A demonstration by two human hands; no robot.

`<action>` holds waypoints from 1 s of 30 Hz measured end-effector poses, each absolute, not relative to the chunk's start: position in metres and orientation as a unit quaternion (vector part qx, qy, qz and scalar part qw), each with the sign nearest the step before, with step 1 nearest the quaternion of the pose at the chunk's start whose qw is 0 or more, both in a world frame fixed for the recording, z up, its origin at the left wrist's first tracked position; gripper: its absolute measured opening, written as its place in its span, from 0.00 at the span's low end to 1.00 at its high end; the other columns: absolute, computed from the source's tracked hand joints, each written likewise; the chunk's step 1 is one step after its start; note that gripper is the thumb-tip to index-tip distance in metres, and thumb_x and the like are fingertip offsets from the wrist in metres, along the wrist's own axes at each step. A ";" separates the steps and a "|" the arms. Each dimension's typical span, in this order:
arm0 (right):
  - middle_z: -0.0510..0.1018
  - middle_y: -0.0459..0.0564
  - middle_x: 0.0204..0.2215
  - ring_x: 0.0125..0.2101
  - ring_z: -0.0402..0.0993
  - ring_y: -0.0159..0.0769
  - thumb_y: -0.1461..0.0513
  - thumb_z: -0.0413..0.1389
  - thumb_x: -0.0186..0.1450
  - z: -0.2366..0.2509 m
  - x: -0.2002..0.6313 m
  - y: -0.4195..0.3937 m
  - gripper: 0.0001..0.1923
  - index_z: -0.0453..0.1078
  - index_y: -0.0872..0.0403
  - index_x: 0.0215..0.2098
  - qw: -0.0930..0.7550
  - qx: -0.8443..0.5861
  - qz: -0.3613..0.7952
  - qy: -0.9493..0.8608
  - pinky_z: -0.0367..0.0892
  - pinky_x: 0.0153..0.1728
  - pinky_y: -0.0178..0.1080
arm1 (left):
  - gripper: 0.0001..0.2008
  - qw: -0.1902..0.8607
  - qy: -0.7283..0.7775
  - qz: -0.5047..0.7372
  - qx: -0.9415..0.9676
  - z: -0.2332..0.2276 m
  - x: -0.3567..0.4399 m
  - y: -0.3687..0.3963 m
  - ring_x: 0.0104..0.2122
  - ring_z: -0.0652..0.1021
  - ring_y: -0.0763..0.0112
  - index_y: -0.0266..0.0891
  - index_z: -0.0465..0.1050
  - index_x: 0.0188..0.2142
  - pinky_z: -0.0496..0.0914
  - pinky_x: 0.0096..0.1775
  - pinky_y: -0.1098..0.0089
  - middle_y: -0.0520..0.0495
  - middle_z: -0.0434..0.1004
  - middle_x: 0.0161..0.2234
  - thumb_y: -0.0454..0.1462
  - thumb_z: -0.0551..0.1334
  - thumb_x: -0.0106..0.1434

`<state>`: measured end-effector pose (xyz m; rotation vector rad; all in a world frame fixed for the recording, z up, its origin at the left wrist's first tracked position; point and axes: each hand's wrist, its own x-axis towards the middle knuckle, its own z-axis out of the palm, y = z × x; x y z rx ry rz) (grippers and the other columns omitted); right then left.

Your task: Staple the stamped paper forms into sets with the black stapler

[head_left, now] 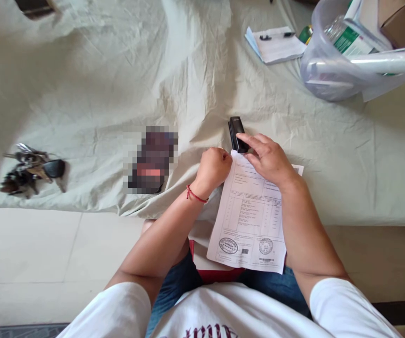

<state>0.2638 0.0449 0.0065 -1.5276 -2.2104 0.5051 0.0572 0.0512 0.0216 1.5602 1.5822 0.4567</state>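
Note:
A printed sheet of paper [245, 216] with a table and two round stamps hangs from the cloth's near edge over my lap. Its top left corner is pinched by my left hand [214, 166], fingers curled closed. Against the top edge of the sheet lies a black stapler [237, 131], its near end over or touching the paper; exactly how far the paper goes in is hidden. My right hand [268, 157] grips the stapler's near end, index finger on top and thumb low beside the paper's edge.
On the cloth-covered surface [100, 94], a bunch of keys [35, 169] lies far left and a pixelated, phone-shaped dark object [153, 157] left of my hands. A pad of papers [276, 44] and a full clear plastic tub [329, 87] stand back right.

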 end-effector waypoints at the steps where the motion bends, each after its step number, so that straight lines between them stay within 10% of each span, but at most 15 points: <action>1: 0.87 0.51 0.51 0.53 0.83 0.49 0.69 0.59 0.75 0.004 0.262 0.045 0.35 0.75 0.42 0.77 0.196 -0.544 0.171 -0.798 0.81 0.59 0.53 | 0.26 0.424 0.631 0.181 0.624 0.022 0.057 0.051 0.29 0.59 0.65 0.46 0.57 0.21 0.60 0.39 0.61 0.52 0.67 0.23 0.25 0.61 0.72; 10: 0.90 0.53 0.47 0.50 0.84 0.52 0.63 0.59 0.80 0.002 0.244 0.043 0.27 0.77 0.47 0.76 0.193 -0.570 0.104 -0.792 0.81 0.56 0.54 | 0.26 0.417 0.633 0.173 0.629 0.024 0.054 0.050 0.29 0.58 0.66 0.46 0.56 0.20 0.58 0.38 0.61 0.56 0.56 0.22 0.25 0.61 0.72; 24: 0.87 0.54 0.42 0.53 0.79 0.56 0.58 0.60 0.82 -0.003 0.233 0.039 0.24 0.79 0.49 0.74 0.202 -0.578 0.067 -0.787 0.81 0.62 0.60 | 0.25 0.375 0.646 0.128 0.652 0.031 0.051 0.053 0.32 0.72 0.62 0.47 0.59 0.22 0.62 0.39 0.60 0.45 0.75 0.27 0.26 0.61 0.73; 30: 0.89 0.58 0.62 0.63 0.81 0.57 0.60 0.54 0.84 0.011 0.240 0.033 0.22 0.84 0.50 0.68 0.235 -0.568 0.050 -0.788 0.79 0.70 0.65 | 0.21 0.371 0.648 0.116 0.656 0.030 0.051 0.054 0.34 0.77 0.60 0.43 0.71 0.24 0.65 0.40 0.60 0.39 0.83 0.31 0.26 0.60 0.74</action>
